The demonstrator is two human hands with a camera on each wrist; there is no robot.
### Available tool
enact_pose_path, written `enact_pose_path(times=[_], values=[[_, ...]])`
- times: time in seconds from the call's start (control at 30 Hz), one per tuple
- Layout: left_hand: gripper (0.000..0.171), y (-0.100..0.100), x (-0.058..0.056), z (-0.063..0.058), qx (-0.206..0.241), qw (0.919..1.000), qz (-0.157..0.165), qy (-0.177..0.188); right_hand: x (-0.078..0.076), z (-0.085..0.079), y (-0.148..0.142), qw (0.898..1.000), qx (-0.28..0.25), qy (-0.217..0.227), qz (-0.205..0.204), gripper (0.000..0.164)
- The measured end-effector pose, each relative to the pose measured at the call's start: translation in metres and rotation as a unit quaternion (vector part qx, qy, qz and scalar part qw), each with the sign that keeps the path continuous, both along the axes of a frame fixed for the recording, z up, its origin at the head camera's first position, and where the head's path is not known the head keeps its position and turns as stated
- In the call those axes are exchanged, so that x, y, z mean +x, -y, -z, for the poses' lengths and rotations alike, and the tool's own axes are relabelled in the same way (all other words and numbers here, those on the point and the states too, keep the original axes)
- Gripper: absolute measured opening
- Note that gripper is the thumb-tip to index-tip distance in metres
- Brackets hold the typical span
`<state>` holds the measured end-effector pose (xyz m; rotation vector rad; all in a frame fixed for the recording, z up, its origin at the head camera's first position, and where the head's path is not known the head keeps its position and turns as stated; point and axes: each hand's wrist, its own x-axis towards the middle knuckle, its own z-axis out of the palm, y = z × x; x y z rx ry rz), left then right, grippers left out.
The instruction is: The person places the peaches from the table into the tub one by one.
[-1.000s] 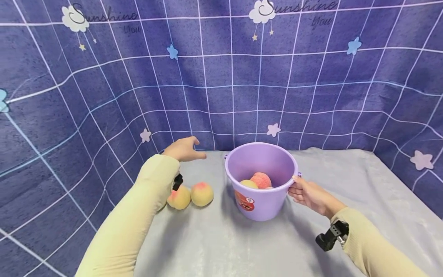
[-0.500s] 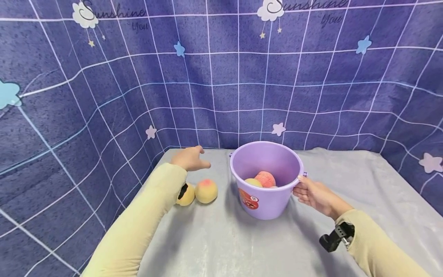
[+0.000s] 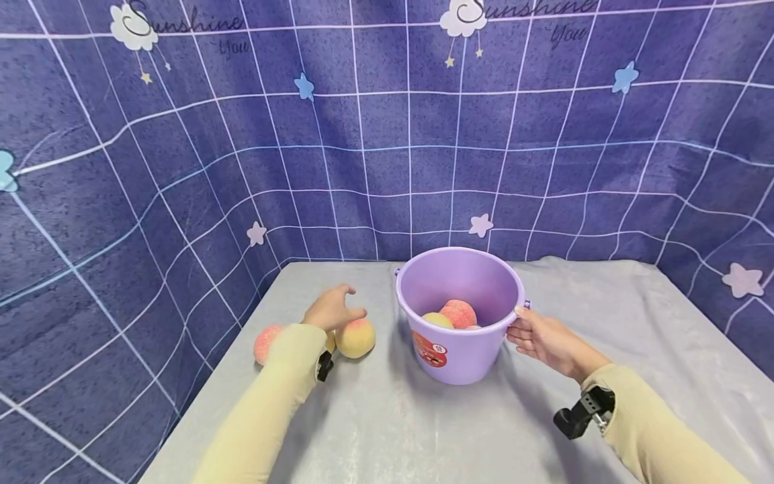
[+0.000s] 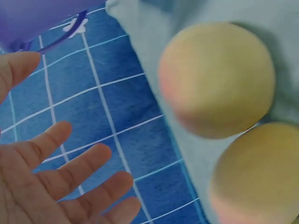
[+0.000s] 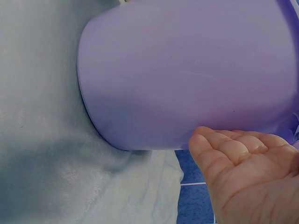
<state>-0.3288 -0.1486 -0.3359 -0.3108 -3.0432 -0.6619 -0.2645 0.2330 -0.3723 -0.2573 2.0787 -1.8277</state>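
My left hand (image 3: pixel 329 309) hovers just behind and above a yellow peach with a pink blush (image 3: pixel 355 339). In the left wrist view its fingers (image 4: pixel 88 170) are spread and hold nothing, apart from two yellow peaches. The second yellow peach (image 4: pixel 261 172) is mostly covered by the wrist in the head view. A redder peach (image 3: pixel 265 344) lies left of the forearm, partly hidden. A purple bucket (image 3: pixel 462 356) stands upright to the right, with a red peach (image 3: pixel 458 314) and a yellow peach (image 3: pixel 437 320) visible inside. My right hand (image 3: pixel 547 343) grips the bucket's right rim, thumb on top and fingers against the outer wall.
A grey cloth (image 3: pixel 387 430) covers the table. Behind and to the left hangs a blue curtain (image 3: pixel 375 134) with grid lines, stars and clouds. The bucket's purple handle (image 4: pixel 65 37) shows in the left wrist view.
My left hand has come down and toward me, closer to the peaches. The redder peach has come into sight left of the sleeve. My right hand keeps its grip on the bucket.
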Motion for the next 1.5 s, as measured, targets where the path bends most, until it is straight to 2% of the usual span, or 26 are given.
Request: enact_pose_path(times=[0.1,0.23,0.57,0.67,0.87,1.0,1.07,1.2,1.33,1.5], values=[[0.059,0.001,-0.001,0.013,-0.020,0.9996,-0.022,0.000,0.000,-0.001,0.000,1.000,0.002,0.001,0.000,0.076],[0.059,0.000,-0.003,0.023,-0.046,0.9981,-0.042,0.000,-0.002,-0.001,-0.001,1.000,0.005,-0.002,-0.003,0.075],[0.064,0.000,-0.021,0.054,-0.022,0.9979,-0.054,0.027,-0.001,0.000,-0.002,1.000,0.003,-0.003,0.005,0.074],[0.065,-0.004,-0.023,0.060,-0.021,0.9982,-0.049,0.027,0.001,-0.002,-0.001,1.000,-0.001,-0.001,0.010,0.073],[0.071,-0.012,-0.019,0.066,-0.058,0.9962,-0.050,0.042,0.000,-0.002,0.001,1.000,-0.003,0.004,0.018,0.073],[0.074,-0.018,-0.021,0.072,-0.080,0.9941,-0.054,0.050,0.001,-0.001,0.000,1.000,-0.005,0.002,0.021,0.074],[0.073,-0.019,-0.022,0.080,-0.103,0.9925,-0.053,0.040,0.002,0.000,0.000,1.000,-0.006,0.005,0.020,0.073],[0.069,-0.022,-0.022,0.093,-0.147,0.9879,-0.049,-0.002,0.005,0.001,-0.002,1.000,-0.002,0.005,0.018,0.070],[0.069,-0.025,-0.020,0.096,-0.153,0.9865,-0.051,-0.031,0.005,0.000,-0.003,1.000,0.001,-0.002,0.018,0.073],[0.071,-0.023,-0.019,0.096,-0.154,0.9857,-0.058,-0.036,0.002,-0.001,0.000,1.000,-0.005,0.005,0.024,0.072]])
